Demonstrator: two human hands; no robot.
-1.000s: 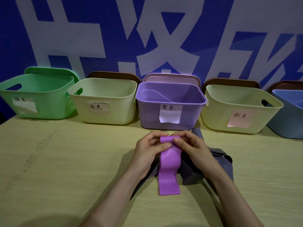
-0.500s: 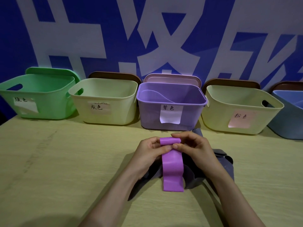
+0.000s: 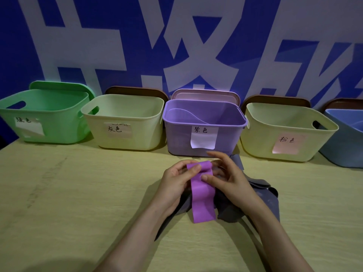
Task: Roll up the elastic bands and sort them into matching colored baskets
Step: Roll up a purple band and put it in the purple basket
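I hold the purple band (image 3: 202,203) in both hands at the centre of the frame, just in front of the purple basket (image 3: 176,138). My left hand (image 3: 176,181) has its grip closed on the left side of the band's upper end, thumb on the front and fingers curled behind. My right hand (image 3: 231,179) pinches the right side, thumb pressed on the front face; its forefinger is lifted above the others. Between the two grips the top of the band is turned over into a small roll. The rest hangs down in a wavy strip, and its lower end lies on the grey bands (image 3: 263,195) heaped on the worktop (image 3: 78,203) under my wrists.

Five baskets stand in a row across the middle of the frame, against a blue wall (image 3: 98,46) with large white characters. From the left they are:
- a green basket (image 3: 59,122)
- a cream basket (image 3: 149,130)
- the purple one, with something pale and curved inside
- a second cream basket (image 3: 259,138) with a pink label
- a blue basket (image 3: 341,150), cut off by the right edge

Four of them carry handwritten paper labels. Lids lean upright behind the row.
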